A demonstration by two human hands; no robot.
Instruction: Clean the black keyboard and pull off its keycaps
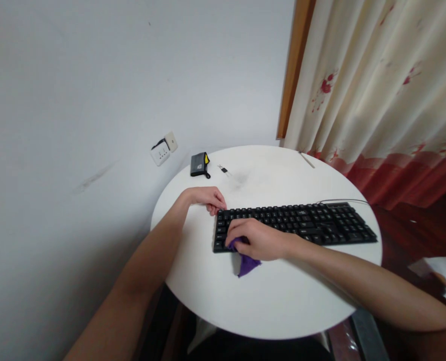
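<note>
A black keyboard (309, 220) lies across the white round table. At its far left corner rests my left hand (212, 199), fingers curled and the fingertips gripping that corner. My right hand (258, 238) is over the keyboard's left end, its fingers closed around a purple cloth (248, 264). Part of the cloth presses on the lower left keys, and a loose end hangs past the near edge onto the table. My right hand and forearm cover some of the left and lower middle keys.
The round white table (275, 306) stands against the wall. Near its far edge are a small dark grey pouch (198, 164) and a small black item with thin prongs (224, 170). A thin stick (307, 160) lies at the back right, near the curtain (358, 90). A socket (160, 152) is on the wall.
</note>
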